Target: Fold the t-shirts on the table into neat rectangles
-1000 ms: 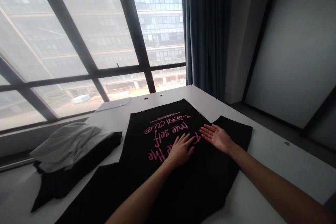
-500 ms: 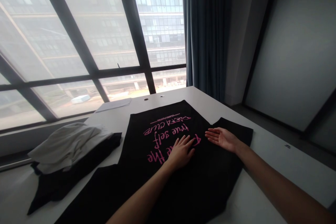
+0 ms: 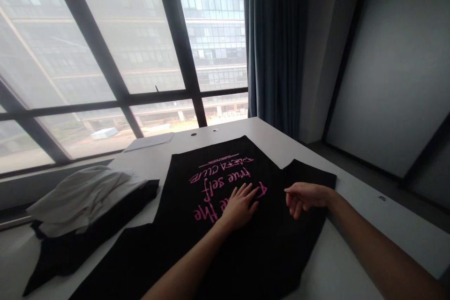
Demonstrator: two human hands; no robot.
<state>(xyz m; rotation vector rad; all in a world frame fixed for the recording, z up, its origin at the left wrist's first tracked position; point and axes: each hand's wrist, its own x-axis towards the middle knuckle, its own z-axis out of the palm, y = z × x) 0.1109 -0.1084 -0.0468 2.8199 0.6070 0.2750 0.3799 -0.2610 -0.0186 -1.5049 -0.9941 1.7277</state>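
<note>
A black T-shirt (image 3: 267,243) with pink lettering lies spread on the white table (image 3: 355,225), its print upside down from where I look. My left hand (image 3: 239,206) rests flat on the print with its fingers spread, covering some of the letters. Over the right part of the shirt, near the sleeve (image 3: 311,171), is my right hand (image 3: 305,198). It is turned on its side with its fingers loosely bent and apart, and nothing shows in it. Whether it touches the cloth I cannot tell.
At the left is a heap of clothing with a grey garment (image 3: 84,197) on top of a black one (image 3: 108,229). Papers (image 3: 149,141) lie by the window. A round hole (image 3: 193,134) is near the table's far edge. A blue curtain (image 3: 276,47) hangs behind the table.
My right hand has turned over and moved slightly right and down, its fingers going from straight to bent. My left hand stays flat on the print. The view has shifted slightly.
</note>
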